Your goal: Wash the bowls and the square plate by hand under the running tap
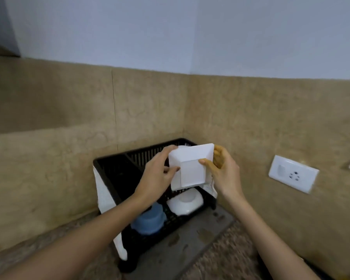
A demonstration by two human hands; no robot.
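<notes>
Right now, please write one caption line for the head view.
Left hand and right hand hold a white square plate, underside toward camera, above a black dish rack holding an upturned bowl.

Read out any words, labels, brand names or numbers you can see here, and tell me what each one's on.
No text can be read anywhere in this view.
Square plate, held by left hand and right hand: plain white, no print shows.
Wall socket: a switch and pin holes only, no lettering shows.
Blue tub and white bowl in the rack: no label shows; the picture is slightly blurred.
</notes>
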